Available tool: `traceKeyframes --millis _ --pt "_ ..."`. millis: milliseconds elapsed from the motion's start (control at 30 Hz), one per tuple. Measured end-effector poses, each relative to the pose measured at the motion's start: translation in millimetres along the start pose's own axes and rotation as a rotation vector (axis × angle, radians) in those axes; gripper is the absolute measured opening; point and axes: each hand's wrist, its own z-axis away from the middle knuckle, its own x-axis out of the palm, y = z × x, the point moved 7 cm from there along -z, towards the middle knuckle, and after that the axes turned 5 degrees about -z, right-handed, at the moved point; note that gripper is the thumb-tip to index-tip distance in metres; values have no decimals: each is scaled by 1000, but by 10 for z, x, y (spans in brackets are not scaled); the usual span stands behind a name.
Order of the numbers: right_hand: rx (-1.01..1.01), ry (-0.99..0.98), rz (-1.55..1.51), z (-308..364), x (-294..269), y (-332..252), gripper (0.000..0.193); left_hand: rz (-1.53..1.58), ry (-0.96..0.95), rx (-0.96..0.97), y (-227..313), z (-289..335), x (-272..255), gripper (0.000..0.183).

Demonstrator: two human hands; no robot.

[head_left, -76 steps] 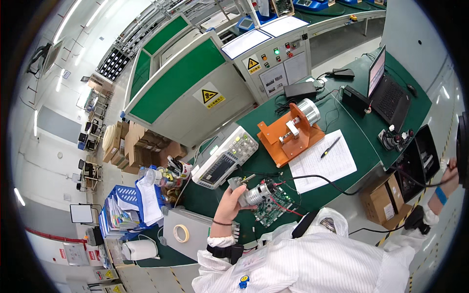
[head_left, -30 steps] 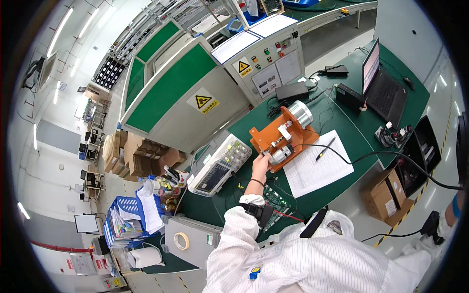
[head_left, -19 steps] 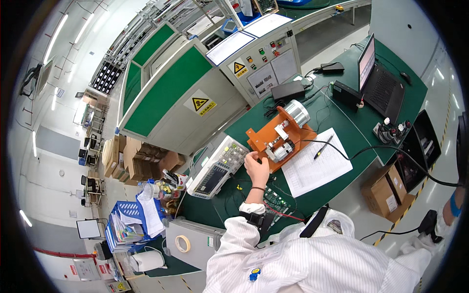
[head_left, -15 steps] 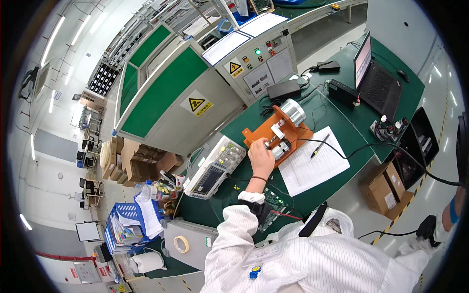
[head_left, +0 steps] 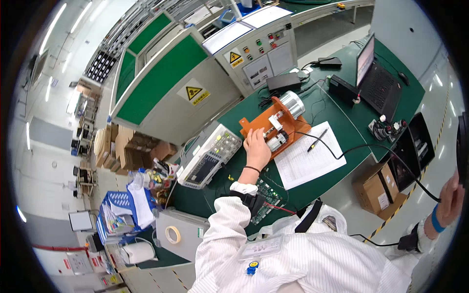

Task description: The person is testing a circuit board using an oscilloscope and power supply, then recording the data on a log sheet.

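Note:
On the green bench stands an orange bracket [head_left: 253,122] with a large silver cylindrical motor [head_left: 291,104] at its far end. A smaller silver motor [head_left: 277,142] and a thin shaft lie along it. My left hand [head_left: 257,149] is at the bracket's near left side, fingers bent against the shaft end by the small motor; the fingertips are partly hidden. At the far right rim, away from the bench, my right hand [head_left: 450,199] is raised with its fingers curled. A black cable [head_left: 391,146] runs from the bracket to it. What the fingers hold is unclear.
An oscilloscope [head_left: 207,157] stands left of the bracket, a green circuit board [head_left: 266,200] nearer me. A printed sheet [head_left: 305,166] with a pen [head_left: 317,140] lies to the right. Beyond are a laptop [head_left: 376,80] and black power adapters [head_left: 283,82]. A cardboard box [head_left: 373,193] sits below the bench edge.
My right hand has come further into view at the right rim, and the black cable now meets it. My left hand stays at the bracket, its fingers slightly shifted. The whole view has tilted a little.

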Motion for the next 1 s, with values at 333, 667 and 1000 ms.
traceKeyframes --millis 333,667,1000 --pt "525 -1099 281 92 3365 1648 35 957 -316 -356 140 2161 -403 37" --pt "-38 -1492 1004 1195 4766 3904 20 1021 -258 -794 -500 3974 -680 30" --pt "-298 -1682 1387 1625 5141 4686 9 1120 -351 -789 -494 5004 -219 34"
